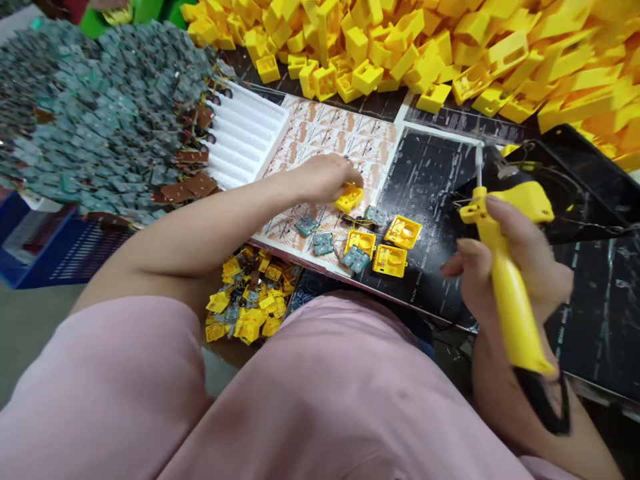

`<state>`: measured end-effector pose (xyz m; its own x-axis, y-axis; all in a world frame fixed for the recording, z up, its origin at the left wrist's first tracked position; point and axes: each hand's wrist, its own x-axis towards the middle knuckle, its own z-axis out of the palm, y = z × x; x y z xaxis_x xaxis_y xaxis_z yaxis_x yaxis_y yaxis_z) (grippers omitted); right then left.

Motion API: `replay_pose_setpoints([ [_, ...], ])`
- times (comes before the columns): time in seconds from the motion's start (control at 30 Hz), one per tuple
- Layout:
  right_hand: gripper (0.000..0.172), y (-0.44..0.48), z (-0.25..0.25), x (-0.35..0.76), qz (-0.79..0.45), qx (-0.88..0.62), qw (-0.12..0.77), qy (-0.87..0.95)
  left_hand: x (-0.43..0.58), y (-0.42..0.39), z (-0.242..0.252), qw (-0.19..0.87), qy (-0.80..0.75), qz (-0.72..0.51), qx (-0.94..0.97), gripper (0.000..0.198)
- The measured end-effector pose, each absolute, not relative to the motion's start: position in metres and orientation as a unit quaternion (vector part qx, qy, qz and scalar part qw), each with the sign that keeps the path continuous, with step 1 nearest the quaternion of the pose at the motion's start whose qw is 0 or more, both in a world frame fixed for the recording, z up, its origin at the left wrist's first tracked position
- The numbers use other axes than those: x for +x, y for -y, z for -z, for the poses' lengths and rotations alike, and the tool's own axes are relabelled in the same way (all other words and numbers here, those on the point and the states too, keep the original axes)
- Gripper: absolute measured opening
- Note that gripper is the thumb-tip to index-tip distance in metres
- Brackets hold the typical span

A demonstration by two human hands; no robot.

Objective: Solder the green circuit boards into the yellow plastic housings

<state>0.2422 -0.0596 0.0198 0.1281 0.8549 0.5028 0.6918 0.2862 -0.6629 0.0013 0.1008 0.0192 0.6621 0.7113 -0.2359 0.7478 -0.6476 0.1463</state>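
My left hand (327, 179) is closed at the edge of a yellow housing (349, 198) over the patterned sheet. My right hand (520, 267) is wrapped round a yellow glue gun or similar tool (513, 307), its thin tip pointing to the back of the table. Below my left hand lie open yellow housings (403, 232), one (390, 261) nearer the front edge and another (361, 243) partly under a green circuit board (355, 259). More boards (323, 243) lie on the sheet to the left, beside some dark and yellow wires (354, 220).
Yellow housings (367, 77) are heaped along the back. Wired boards (100, 120) form a big pile at the left, next to a white ribbed tray (245, 133). A blue basket (45, 250) and a container of mixed yellow parts (250, 320) sit lower. Black stand (590, 173) at right.
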Motion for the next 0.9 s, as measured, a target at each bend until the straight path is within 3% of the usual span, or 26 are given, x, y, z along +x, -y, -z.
replay_pose_setpoints([
  [0.1,0.023,0.042,-0.019,0.233,-0.117,-0.549,0.424,0.710,0.015,-0.095,-0.022,0.113,-0.375,0.036,0.920,0.039],
  [0.17,0.020,0.030,-0.015,0.232,-0.134,-0.533,0.402,0.732,0.011,-0.092,-0.032,0.117,-0.378,-0.008,0.918,0.040],
  [0.27,0.030,0.015,-0.011,0.234,-0.157,-0.518,0.353,0.763,-0.013,-0.083,-0.050,0.130,-0.393,-0.038,0.909,0.035],
  [0.37,0.041,-0.002,-0.010,0.231,-0.173,-0.491,0.301,0.799,-0.042,-0.066,-0.055,0.179,-0.349,0.029,0.919,0.029],
  [0.47,0.052,-0.025,-0.009,0.220,-0.175,-0.451,0.241,0.841,-0.057,-0.047,-0.041,0.192,-0.348,0.060,0.915,0.027],
  [0.57,0.059,-0.048,-0.006,0.209,-0.210,-0.422,0.207,0.857,-0.059,-0.033,-0.022,0.213,-0.411,0.012,0.886,0.022],
  [0.73,0.062,-0.066,0.006,0.197,-0.284,-0.407,0.241,0.834,-0.058,-0.028,-0.007,0.360,-0.497,-0.182,0.768,0.024],
  [0.9,0.059,-0.065,0.015,0.189,-0.273,-0.442,0.279,0.808,-0.047,-0.035,-0.005,0.428,-0.489,-0.276,0.708,0.022],
])
